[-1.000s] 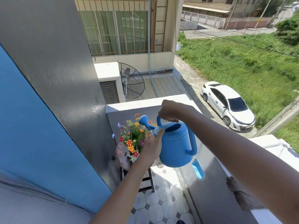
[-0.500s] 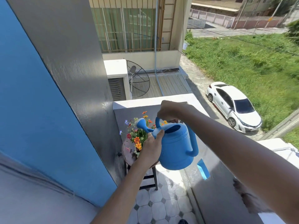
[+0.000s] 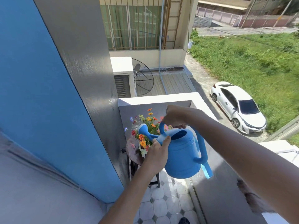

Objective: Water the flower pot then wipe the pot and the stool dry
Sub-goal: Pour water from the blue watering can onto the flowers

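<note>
The watering can [image 3: 182,152] has levelled off from its steeper pour a second ago, its rose [image 3: 143,129] now lifted over the flowers [image 3: 145,126] rather than dipped among them. The right hand [image 3: 174,118] and the left hand [image 3: 157,152] have risen with it. The view has swung left and down.

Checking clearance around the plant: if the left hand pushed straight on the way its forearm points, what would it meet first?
Most likely the flowers. The left hand, holding the watering can near its spout, points up and away toward them; depth is uncertain.
</note>
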`<state>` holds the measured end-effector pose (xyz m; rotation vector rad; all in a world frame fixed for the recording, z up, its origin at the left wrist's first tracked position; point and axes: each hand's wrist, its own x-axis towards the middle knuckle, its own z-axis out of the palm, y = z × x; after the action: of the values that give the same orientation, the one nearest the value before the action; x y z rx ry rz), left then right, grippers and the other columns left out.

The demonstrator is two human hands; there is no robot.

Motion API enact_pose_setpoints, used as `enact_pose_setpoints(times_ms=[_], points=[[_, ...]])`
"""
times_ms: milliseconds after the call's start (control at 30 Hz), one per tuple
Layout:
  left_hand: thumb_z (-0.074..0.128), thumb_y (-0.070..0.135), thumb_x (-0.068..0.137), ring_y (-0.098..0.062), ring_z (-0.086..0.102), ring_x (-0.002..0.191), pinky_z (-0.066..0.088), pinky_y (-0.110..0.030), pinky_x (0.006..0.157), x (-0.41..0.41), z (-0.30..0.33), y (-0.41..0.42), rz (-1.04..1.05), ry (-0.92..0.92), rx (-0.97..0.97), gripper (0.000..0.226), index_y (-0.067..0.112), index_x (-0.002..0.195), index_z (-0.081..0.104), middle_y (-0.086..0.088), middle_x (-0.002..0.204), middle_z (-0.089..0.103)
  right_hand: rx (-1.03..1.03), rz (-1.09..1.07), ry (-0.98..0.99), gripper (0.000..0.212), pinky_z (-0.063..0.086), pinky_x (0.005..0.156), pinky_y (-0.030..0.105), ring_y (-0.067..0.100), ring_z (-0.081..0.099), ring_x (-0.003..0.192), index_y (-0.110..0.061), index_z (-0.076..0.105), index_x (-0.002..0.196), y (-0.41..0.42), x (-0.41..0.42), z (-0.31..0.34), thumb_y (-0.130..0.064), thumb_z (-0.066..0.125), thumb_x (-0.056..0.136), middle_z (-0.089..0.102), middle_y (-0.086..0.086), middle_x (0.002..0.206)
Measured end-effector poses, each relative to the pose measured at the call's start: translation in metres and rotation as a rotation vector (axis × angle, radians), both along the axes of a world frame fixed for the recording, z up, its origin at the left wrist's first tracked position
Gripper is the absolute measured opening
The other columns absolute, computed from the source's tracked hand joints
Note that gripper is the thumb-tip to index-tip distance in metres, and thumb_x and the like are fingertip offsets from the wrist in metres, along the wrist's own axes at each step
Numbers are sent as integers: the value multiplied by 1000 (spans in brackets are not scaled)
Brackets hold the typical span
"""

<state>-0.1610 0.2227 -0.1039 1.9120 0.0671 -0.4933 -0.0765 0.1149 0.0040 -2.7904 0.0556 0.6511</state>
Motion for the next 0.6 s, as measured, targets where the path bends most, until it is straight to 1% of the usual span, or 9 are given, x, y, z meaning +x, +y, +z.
enact_pose_setpoints(times_ms=[67,167,233,267,300,333,400,500,600], points=[[28,66,93,-17,56,99,40,-35,72,-6,3,-3,-37,30,2,68,11,130,40,-7,116,57,-8,6,29,24,37,38,21,19,46,36,1,63,83,-3,-7,4,-17,52,95,56,10,55],[26,64,94,-22,53,111,41,-37,86,-11,4,-7,-80,32,51,69,11,136,38,-10,126,52,-18,5,50,25,37,39,22,19,44,37,3,66,89,-7,-13,7,-17,53,95,54,9,54],[28,56,98,-30,49,122,38,-39,100,-16,3,-9,-98,25,93,63,13,143,36,-15,136,48,-25,7,73,26,38,41,23,19,44,38,3,67,89,-10,-16,8,-18,54,95,54,10,55],[29,49,101,-33,47,125,38,-39,102,-18,1,-11,-45,37,60,57,14,146,31,-18,138,45,-28,5,83,27,38,41,23,18,43,38,3,68,89,-11,-17,8,-19,54,95,54,9,55],[27,44,103,-33,48,122,39,-40,100,-20,-1,-11,-21,22,45,53,17,148,27,-20,137,43,-29,1,89,27,38,41,22,18,44,37,2,68,88,-14,-18,7,-20,55,96,55,9,55],[25,46,102,-30,49,119,40,-39,95,-23,-1,-13,-37,26,48,54,17,148,26,-19,134,43,-31,-5,95,26,38,41,22,17,44,36,1,68,86,-16,-20,6,-19,55,95,55,9,55],[21,59,98,-24,49,115,39,-38,88,-26,4,-18,-146,56,61,67,12,144,31,-14,131,46,-35,-21,99,25,37,41,23,17,43,35,0,66,82,-23,-24,3,-17,54,95,55,9,53],[22,61,97,-26,50,116,39,-43,93,-25,8,-25,-201,23,32,66,13,138,39,-13,129,49,-48,-63,77,26,37,41,22,18,45,35,0,62,79,-34,-29,1,-16,51,96,58,11,56],[27,72,87,-21,53,112,41,-43,95,-22,5,-33,-191,58,-26,72,18,131,44,-8,124,53,-55,-114,76,28,42,45,26,22,51,41,5,67,90,-46,-32,-3,-15,48,95,64,18,67]])
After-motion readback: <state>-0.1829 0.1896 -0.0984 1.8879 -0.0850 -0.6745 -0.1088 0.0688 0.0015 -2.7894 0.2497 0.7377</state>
